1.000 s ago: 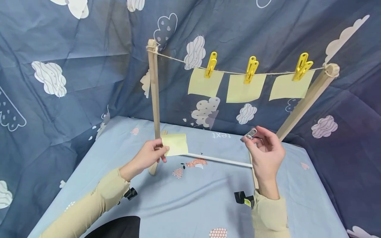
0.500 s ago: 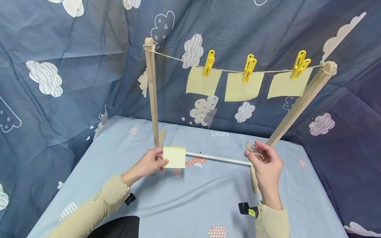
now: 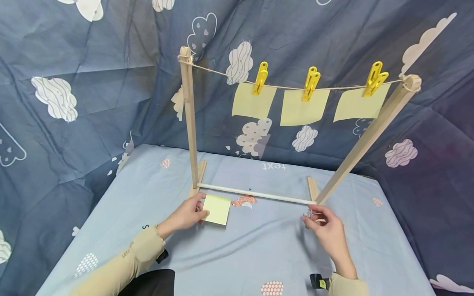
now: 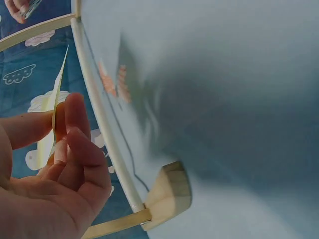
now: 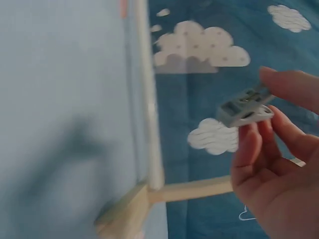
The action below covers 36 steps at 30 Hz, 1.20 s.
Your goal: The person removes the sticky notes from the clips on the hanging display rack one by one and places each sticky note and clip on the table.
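My left hand (image 3: 187,213) pinches a yellow sticky note (image 3: 217,210) by its left edge, low in front of the frame's left post. In the left wrist view the note (image 4: 61,74) is nearly edge-on between thumb and fingers. My right hand (image 3: 328,230) holds a grey clothespin (image 5: 246,107) between thumb and fingers, near the foot of the right post. The head view shows only a little of this clothespin (image 3: 309,213). Three yellow clothespins, such as the middle one (image 3: 311,84), fix three yellow notes, the middle one (image 3: 304,107) among them, to the string (image 3: 285,87).
The string runs between a left wooden post (image 3: 189,119) and a right wooden post (image 3: 366,139), which leans outward in view. A white rod (image 3: 255,194) joins the posts low down. Light blue cloth (image 3: 237,250) covers the surface; dark blue patterned fabric (image 3: 111,102) hangs behind.
Both hands have moved down, the left with its note and the right with its clothespin. The note now tilts with its lower edge toward me. The hanging notes stay on the string.
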Each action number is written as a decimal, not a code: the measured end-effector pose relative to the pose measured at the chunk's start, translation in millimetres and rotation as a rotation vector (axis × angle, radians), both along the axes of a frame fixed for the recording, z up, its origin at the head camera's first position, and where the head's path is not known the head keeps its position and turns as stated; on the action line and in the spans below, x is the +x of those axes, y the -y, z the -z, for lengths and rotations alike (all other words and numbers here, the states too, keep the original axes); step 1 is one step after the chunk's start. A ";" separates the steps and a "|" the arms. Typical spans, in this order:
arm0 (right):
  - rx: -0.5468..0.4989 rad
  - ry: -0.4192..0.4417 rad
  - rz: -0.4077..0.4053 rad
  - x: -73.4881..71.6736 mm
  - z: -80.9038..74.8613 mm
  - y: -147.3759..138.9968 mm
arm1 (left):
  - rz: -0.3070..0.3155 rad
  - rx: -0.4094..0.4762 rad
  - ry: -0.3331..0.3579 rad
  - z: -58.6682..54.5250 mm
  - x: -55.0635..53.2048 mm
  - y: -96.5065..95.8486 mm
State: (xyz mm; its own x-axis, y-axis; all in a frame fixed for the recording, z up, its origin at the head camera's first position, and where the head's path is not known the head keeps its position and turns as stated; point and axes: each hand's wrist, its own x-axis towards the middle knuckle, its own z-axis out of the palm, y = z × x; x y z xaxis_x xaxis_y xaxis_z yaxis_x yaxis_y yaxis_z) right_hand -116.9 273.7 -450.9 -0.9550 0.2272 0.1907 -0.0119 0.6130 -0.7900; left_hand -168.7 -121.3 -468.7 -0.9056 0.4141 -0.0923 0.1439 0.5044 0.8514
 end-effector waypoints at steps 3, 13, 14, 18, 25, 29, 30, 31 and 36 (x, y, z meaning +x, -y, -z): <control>0.101 0.051 -0.076 3.6 10.2 -2.2 | 0.018 -0.016 0.010 4.8 2.2 -1.1; 0.192 0.243 -0.140 10.9 25.8 0.7 | 0.026 -0.080 -0.053 14.6 8.9 -4.6; 0.197 0.264 -0.136 10.8 26.3 0.8 | 0.027 -0.091 -0.060 15.3 9.1 -4.8; 0.214 0.328 -0.126 9.6 28.4 0.8 | 0.059 -0.144 -0.116 17.4 10.2 -4.2; 0.248 0.364 -0.138 8.2 29.2 -0.5 | 0.111 -0.227 -0.169 18.4 12.3 -4.5; 0.278 0.372 -0.133 7.2 30.0 -1.0 | 0.098 -0.274 -0.169 20.1 12.3 -5.8; 0.287 0.375 -0.129 7.1 30.3 -1.1 | 0.092 -0.282 -0.172 20.9 12.2 -6.1; 0.295 0.380 -0.125 7.0 30.4 -1.1 | 0.086 -0.289 -0.176 21.5 12.2 -6.4; 0.328 0.411 -0.104 7.0 31.7 -0.8 | 0.062 -0.326 -0.217 23.3 13.0 -8.0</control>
State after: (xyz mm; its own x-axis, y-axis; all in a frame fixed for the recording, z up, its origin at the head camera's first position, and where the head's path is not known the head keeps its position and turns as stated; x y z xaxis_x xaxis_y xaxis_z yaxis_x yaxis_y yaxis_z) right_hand -109.8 274.5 -482.6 -0.9802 0.1188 -0.1586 0.1843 0.8404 -0.5096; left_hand -155.7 -113.3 -492.0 -0.8926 0.4494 -0.0371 0.3419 0.7280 0.5943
